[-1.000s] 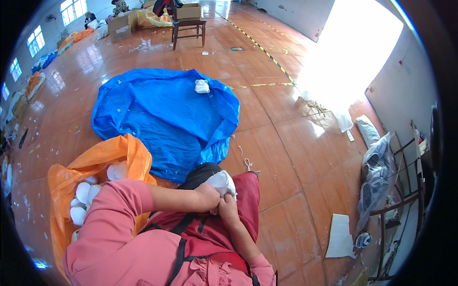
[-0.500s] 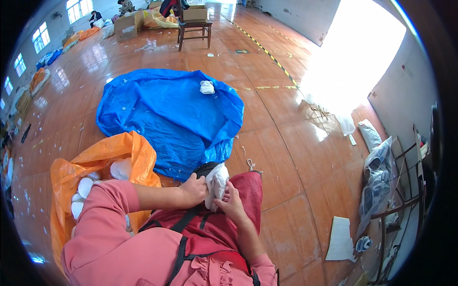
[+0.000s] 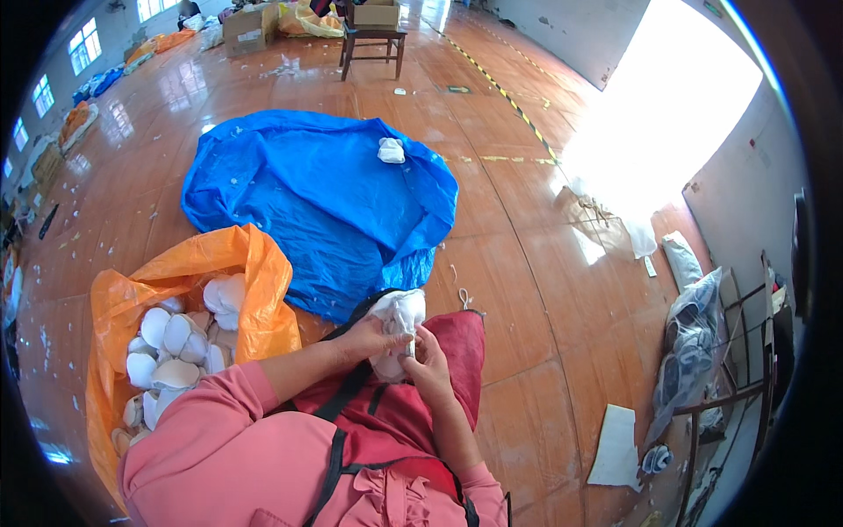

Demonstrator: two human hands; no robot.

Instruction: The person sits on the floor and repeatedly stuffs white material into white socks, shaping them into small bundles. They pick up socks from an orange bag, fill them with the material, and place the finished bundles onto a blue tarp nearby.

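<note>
White bundle (image 3: 406,306), partly covered, form unclear, left hand (image 3: 363,341) curled round it, right hand (image 3: 429,362) pinching its edge

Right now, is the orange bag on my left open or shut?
Open: the orange bag's mouth gapes wide, its edge standing up around a heap of white and beige rounded pieces visible inside.

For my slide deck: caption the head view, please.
Left hand and right hand hold a white item near an open orange sack of pale pads.
</note>
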